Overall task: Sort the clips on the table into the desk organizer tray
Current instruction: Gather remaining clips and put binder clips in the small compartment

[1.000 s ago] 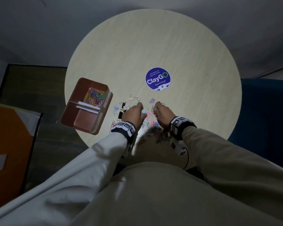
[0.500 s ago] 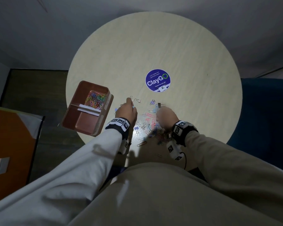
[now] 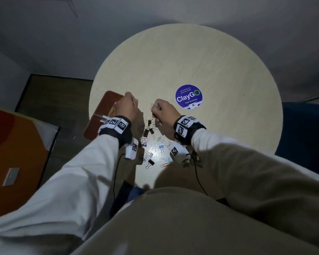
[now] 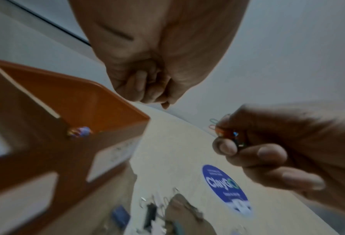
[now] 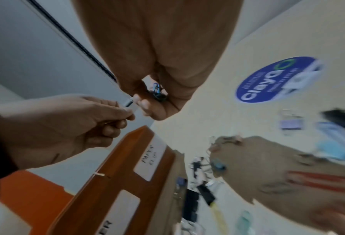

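Dim grey walls surround a round pale wooden table point(image 3: 201, 57) with a blue circular "ClayGo" sticker point(image 3: 188, 96) near its middle, and the brown rectangular plastic desk organizer tray point(image 3: 107, 100) sits at the table's left edge, partly overhanging it. Loose clips, black and pastel binder clips mixed with coloured wire paper clips point(image 3: 151, 144), lie scattered on the table between the wrists, while a bundle of bright paper clips point(image 3: 113, 110) already lies in the tray's far compartment. Risk comes mainly from the small loads: the right hand point(image 3: 163, 115) carries several paper clips at once, and one could slip free over the table or the floor before it gets to the tray; a bump against the overhanging tray could also tip it. That right hand has its fingers curled tight, pinching a small cluster of blue, green and red wire paper clips point(image 4: 226, 132) between thumb and fingertips. Over the tray's far compartment the left hand point(image 3: 128, 107) has its fingers bunched closed, the tips pressed together; whether they pinch anything cannot be told from these views.
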The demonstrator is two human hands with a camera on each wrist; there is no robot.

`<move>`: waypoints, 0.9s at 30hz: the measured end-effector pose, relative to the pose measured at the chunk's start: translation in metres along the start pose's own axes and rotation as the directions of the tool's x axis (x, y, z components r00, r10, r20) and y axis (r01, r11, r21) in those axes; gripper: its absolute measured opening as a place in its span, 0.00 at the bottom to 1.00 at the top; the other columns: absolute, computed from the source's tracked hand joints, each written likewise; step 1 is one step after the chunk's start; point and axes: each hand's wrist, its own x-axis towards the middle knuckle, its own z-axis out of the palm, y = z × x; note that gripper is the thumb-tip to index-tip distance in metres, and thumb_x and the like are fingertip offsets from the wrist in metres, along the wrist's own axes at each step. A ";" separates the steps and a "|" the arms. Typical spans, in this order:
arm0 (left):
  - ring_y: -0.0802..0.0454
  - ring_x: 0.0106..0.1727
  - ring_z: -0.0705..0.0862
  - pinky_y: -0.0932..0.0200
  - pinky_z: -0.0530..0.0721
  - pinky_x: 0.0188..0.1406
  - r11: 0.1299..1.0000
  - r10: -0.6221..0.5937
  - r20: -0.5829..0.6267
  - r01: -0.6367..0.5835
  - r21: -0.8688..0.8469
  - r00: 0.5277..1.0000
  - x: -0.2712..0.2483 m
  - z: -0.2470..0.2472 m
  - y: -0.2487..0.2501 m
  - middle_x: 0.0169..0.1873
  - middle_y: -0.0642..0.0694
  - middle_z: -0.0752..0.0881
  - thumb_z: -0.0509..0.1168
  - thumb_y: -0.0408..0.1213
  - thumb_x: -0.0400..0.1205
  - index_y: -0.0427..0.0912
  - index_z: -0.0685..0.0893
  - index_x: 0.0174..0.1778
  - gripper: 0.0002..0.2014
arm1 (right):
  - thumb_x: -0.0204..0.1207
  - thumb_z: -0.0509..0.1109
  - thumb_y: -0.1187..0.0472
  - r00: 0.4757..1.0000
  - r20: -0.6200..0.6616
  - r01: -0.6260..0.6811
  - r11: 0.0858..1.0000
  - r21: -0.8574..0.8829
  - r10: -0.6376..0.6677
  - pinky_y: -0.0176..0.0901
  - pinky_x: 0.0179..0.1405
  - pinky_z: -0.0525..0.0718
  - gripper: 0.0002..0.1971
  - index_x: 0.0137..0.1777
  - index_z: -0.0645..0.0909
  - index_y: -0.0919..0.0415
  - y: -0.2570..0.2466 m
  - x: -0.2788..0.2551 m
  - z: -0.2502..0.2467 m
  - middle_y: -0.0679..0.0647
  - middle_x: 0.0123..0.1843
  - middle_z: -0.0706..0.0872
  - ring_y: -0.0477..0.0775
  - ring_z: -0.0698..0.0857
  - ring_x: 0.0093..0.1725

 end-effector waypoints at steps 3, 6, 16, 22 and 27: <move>0.34 0.55 0.83 0.48 0.77 0.49 0.992 -0.118 -0.034 0.120 0.048 0.992 0.014 -0.023 -0.025 0.54 0.32 0.85 0.55 0.37 0.88 0.32 0.79 0.57 0.12 | 0.77 0.62 0.61 0.995 0.068 0.074 0.992 -0.106 -0.068 0.44 0.30 0.77 0.07 0.38 0.71 0.58 -0.035 0.023 0.021 0.59 0.33 0.83 0.56 0.78 0.26; 0.35 0.58 0.83 0.49 0.78 0.53 0.976 -0.216 0.013 0.216 0.025 0.976 0.025 -0.035 -0.050 0.56 0.33 0.86 0.55 0.36 0.87 0.36 0.81 0.56 0.11 | 0.79 0.65 0.60 0.990 0.106 0.120 0.952 -0.281 -0.093 0.43 0.37 0.70 0.12 0.35 0.68 0.57 -0.064 0.046 0.044 0.57 0.39 0.81 0.57 0.78 0.39; 0.39 0.61 0.83 0.54 0.78 0.59 0.953 -0.281 0.043 0.284 -0.102 0.959 0.027 -0.040 -0.082 0.60 0.40 0.86 0.56 0.29 0.83 0.41 0.84 0.57 0.13 | 0.84 0.60 0.62 0.981 0.193 0.116 0.776 -0.620 0.007 0.47 0.47 0.79 0.13 0.60 0.80 0.69 -0.093 0.086 0.091 0.66 0.59 0.86 0.66 0.86 0.57; 0.42 0.56 0.84 0.56 0.78 0.52 0.964 -0.205 -0.162 0.170 -0.203 0.965 0.010 -0.036 -0.074 0.55 0.40 0.87 0.57 0.26 0.83 0.39 0.83 0.54 0.11 | 0.82 0.62 0.62 0.971 0.235 0.182 0.742 -0.645 -0.033 0.46 0.56 0.79 0.16 0.67 0.80 0.66 -0.088 0.081 0.076 0.65 0.65 0.84 0.65 0.83 0.63; 0.49 0.47 0.82 0.57 0.76 0.43 0.983 -0.052 -0.210 0.012 -0.185 0.976 -0.014 -0.019 -0.051 0.48 0.45 0.85 0.61 0.32 0.83 0.42 0.81 0.50 0.05 | 0.78 0.62 0.67 0.967 0.173 0.248 0.835 -0.492 -0.185 0.42 0.56 0.80 0.16 0.63 0.83 0.60 -0.071 0.064 0.042 0.59 0.61 0.88 0.59 0.85 0.59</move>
